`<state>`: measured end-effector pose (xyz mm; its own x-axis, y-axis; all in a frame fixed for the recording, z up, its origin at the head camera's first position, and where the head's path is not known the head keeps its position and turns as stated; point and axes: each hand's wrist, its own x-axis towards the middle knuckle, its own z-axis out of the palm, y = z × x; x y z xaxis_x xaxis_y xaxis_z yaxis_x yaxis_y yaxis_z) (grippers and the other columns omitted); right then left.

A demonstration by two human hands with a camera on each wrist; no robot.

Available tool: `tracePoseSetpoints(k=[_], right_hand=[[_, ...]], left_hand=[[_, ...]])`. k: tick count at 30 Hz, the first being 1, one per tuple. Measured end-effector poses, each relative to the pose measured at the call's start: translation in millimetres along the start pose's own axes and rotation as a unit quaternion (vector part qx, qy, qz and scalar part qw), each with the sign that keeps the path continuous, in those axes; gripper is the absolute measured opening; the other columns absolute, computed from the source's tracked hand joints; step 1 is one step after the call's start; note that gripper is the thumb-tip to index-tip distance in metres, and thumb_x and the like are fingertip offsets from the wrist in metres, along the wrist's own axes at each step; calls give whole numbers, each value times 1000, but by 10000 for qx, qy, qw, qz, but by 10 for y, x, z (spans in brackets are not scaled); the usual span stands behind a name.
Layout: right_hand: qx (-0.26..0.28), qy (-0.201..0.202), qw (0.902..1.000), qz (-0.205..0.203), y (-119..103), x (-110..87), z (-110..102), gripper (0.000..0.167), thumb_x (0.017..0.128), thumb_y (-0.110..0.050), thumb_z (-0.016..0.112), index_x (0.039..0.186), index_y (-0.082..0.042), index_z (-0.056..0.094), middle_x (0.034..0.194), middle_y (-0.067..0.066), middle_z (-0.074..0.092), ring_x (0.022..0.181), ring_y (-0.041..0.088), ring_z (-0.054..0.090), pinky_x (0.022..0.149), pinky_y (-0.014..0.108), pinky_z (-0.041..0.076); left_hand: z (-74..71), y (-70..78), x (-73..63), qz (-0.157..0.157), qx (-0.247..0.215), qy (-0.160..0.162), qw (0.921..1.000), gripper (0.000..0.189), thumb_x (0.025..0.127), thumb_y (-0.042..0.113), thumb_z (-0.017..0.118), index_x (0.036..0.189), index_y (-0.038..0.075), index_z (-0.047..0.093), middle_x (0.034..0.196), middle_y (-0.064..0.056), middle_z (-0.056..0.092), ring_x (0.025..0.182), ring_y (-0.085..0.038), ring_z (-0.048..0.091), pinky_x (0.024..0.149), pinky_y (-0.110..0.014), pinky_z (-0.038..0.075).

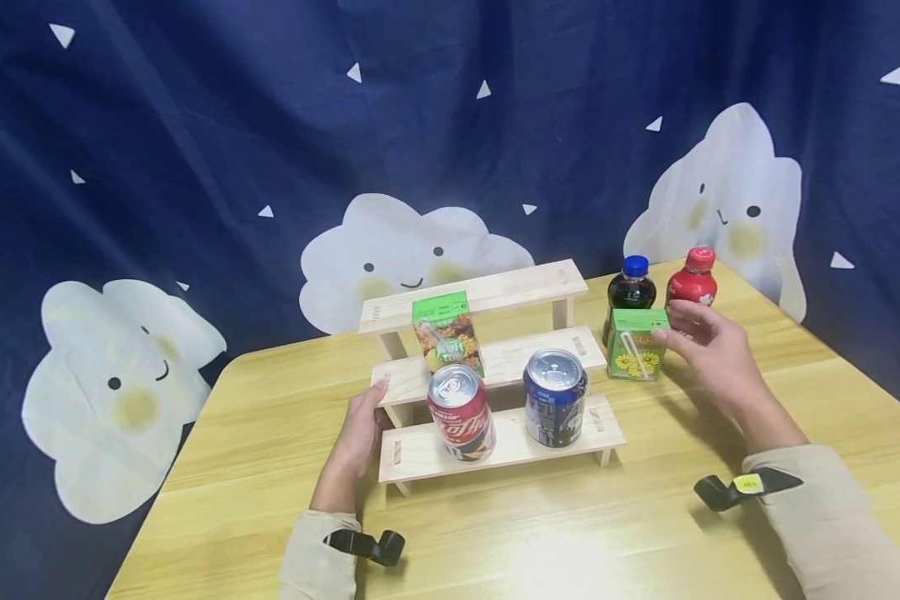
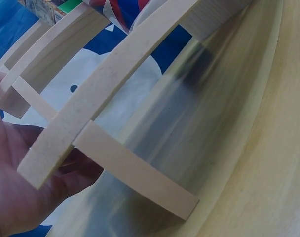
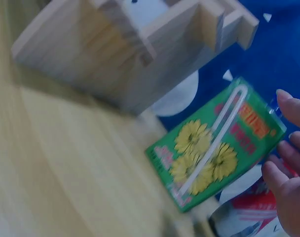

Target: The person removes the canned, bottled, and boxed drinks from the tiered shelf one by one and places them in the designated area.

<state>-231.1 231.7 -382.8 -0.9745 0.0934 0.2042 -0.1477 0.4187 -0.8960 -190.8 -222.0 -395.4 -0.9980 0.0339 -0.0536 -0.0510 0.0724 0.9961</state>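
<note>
A three-step wooden display rack [image 1: 487,292] stands on the table. My left hand [image 1: 357,433] grips its left side, with the thumb at the end of the middle board and the fingers behind the frame in the left wrist view. A green drink carton [image 1: 636,346] with yellow flowers and a white straw stands right of the rack. My right hand [image 1: 712,354] is at its right side, fingers spread and not closed round it. Another green-topped carton [image 1: 447,333] sits on the middle step. A red can [image 1: 461,417] and a blue can [image 1: 555,400] stand on the lowest step.
Behind the flowered carton stand a dark bottle with a blue cap [image 1: 632,287] and a red bottle [image 1: 692,279], the latter partly covered by my right hand. A dark blue curtain [image 1: 270,108] with clouds hangs behind the wooden table [image 1: 255,433].
</note>
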Motion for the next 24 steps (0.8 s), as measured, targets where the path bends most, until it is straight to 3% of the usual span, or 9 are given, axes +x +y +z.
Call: tracePoseSetpoints(k=[4, 8, 11, 14, 17, 19, 24], right_hand=[[344, 215, 9988, -265, -129, -28, -9, 57, 88, -26, 67, 136, -4, 46, 122, -4, 60, 101, -8, 54, 79, 5, 44], [957, 303, 9941, -411, -261, -55, 1, 52, 87, -18, 68, 133, -3, 49, 107, -23, 59, 99, -8, 57, 77, 6, 45], [1500, 162, 9874, -472, -368, -68, 22, 51, 86, -15, 69, 132, -4, 50, 107, -20, 62, 98, -8, 59, 79, 5, 44], [2233, -163, 9721, -697, -505, -67, 73, 49, 86, -7, 68, 131, 0, 50, 109, -12, 64, 98, -4, 61, 81, 6, 44], [2603, -495, 9598, -932, -692, -62, 154, 46, 86, -2, 66, 129, 1, 51, 109, -9, 65, 99, -1, 62, 83, 8, 45], [2508, -643, 9603, -1036, -832, -60, 220, 44, 86, -2, 65, 128, 0, 52, 108, -9, 65, 100, 0, 61, 84, 9, 45], [1613, -880, 9773, -1054, -1127, -82, 384, 47, 88, -13, 66, 131, 0, 50, 117, 3, 62, 102, 0, 59, 85, 10, 45]], left_hand=[[2, 2, 0, 6, -25, -14, 10000, 52, 100, 36, 30, 124, -6, 51, 109, -11, 60, 101, -24, 59, 89, -37, 46], [-5, -16, 10, -18, 29, -5, 10000, 52, 100, 36, 30, 125, -4, 51, 110, -12, 60, 104, -27, 58, 90, -38, 46], [0, -28, 23, -18, -34, -31, 10000, 52, 100, 36, 30, 125, -5, 51, 111, -13, 61, 105, -29, 58, 91, -39, 46], [10, -32, 29, 13, -134, -56, 9999, 51, 100, 35, 31, 123, -6, 51, 107, -12, 62, 104, -30, 59, 91, -41, 46], [16, -35, 29, 49, -187, -20, 9998, 50, 100, 33, 31, 121, -7, 52, 104, -10, 63, 103, -30, 59, 90, -41, 46], [13, -35, 23, 68, -163, -6, 9998, 50, 100, 33, 31, 121, -7, 52, 104, -10, 63, 103, -30, 59, 89, -41, 46], [0, -29, 11, 49, -146, -55, 9999, 51, 100, 34, 30, 123, -6, 50, 108, -13, 61, 106, -33, 57, 91, -42, 46]])
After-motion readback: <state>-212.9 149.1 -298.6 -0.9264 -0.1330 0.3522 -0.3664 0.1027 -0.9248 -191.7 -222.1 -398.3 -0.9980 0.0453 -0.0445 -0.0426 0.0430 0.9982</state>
